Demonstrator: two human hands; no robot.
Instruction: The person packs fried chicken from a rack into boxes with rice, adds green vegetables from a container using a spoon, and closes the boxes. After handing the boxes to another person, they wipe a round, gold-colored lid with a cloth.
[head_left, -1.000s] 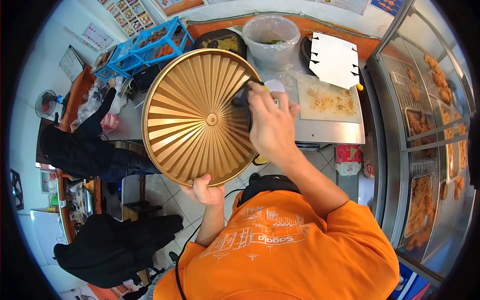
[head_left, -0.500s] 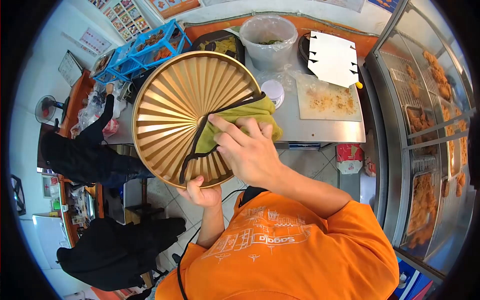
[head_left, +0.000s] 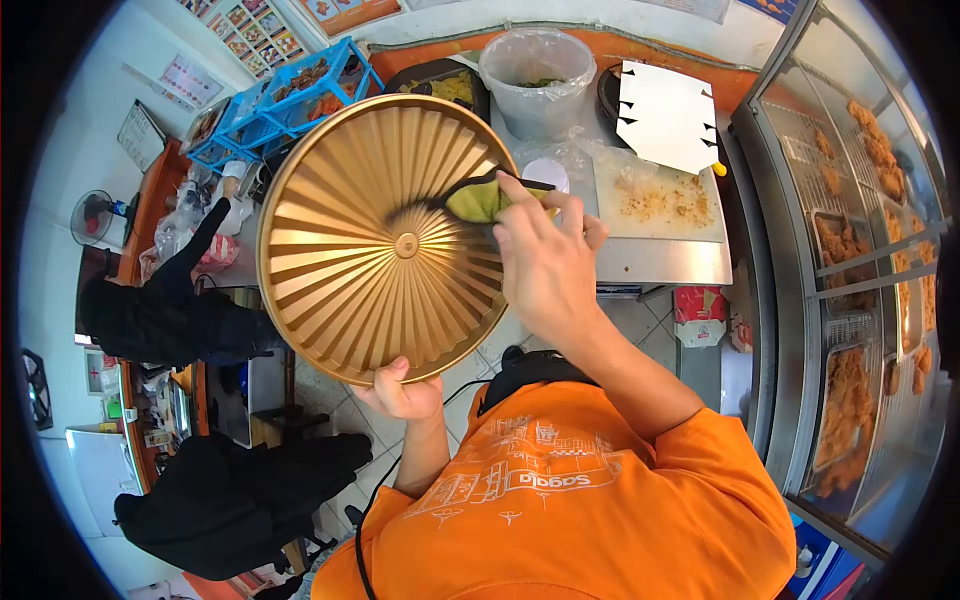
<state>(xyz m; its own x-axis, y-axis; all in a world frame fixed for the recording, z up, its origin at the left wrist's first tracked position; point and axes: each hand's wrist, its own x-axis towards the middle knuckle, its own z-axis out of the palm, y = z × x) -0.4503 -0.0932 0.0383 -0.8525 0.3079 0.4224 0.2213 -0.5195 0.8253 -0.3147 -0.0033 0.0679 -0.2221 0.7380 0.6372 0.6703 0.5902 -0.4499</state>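
A large round gold tray point(head_left: 350, 250) with radial ribs and a small hub at its centre is held up in front of my body, above the floor. My left hand point(head_left: 403, 390) grips its lower rim, thumb over the edge. In my right hand point(head_left: 550, 250) is a bunched green cloth point(head_left: 478, 200) with a black border. The cloth lies against the upper right part of the ribs, its loose edge blurred by motion. Part of the cloth is hidden behind my fingers.
Behind the tray stands a steel counter point(head_left: 650, 255) with a lined plastic bucket point(head_left: 537, 95), a crumb-covered cutting board point(head_left: 625, 205) and blue baskets point(head_left: 310, 90). A glass cabinet of fried food point(head_left: 850, 270) is at right. A person in black point(head_left: 180, 300) works at left.
My right hand has moved up and right with the cloth, which is now more bunched and uncovers the tray's hub and lower right ribs. The tray has shifted slightly left.
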